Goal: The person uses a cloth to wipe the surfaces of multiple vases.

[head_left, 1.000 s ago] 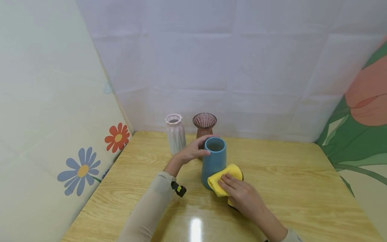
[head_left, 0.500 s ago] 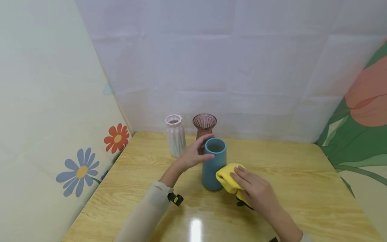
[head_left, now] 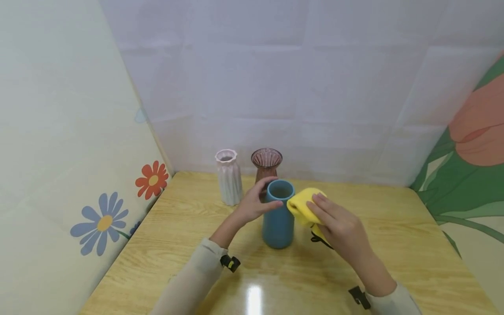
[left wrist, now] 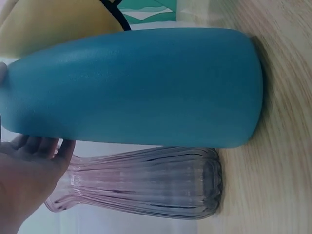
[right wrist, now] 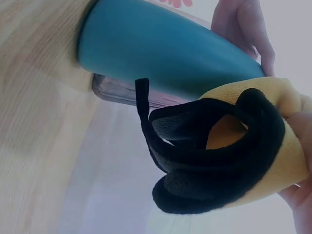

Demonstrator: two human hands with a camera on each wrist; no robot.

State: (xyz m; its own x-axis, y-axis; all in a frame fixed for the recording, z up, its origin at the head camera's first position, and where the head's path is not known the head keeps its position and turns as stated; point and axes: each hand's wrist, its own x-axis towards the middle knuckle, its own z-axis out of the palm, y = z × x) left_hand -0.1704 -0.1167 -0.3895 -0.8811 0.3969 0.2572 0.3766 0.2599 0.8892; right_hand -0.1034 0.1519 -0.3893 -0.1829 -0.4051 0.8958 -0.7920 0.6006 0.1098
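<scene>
A tall blue vase [head_left: 277, 229] stands upright on the wooden table. Near its rim, my left hand [head_left: 251, 206] grips it from the left, thumb on the near side and fingers round the far side. My right hand [head_left: 343, 229] holds a folded yellow cloth [head_left: 305, 206] with black edging, up against the vase's right side just under the rim. In the right wrist view the cloth [right wrist: 280, 180] is bunched, with a black loop hanging from it. The left wrist view shows the smooth vase wall [left wrist: 146, 90] with its base on the table.
Behind the blue vase stands a ribbed purple glass vase [head_left: 267, 158], close to my left fingers. A white pleated vase [head_left: 229, 181] stands to its left. The table [head_left: 374, 232] ends at a pale back wall; flower-printed sheets flank both sides.
My right hand has moved the yellow cloth from the vase's lower front up along its right side to near the rim. The left hand stays at the vase's top with its thumb further across.
</scene>
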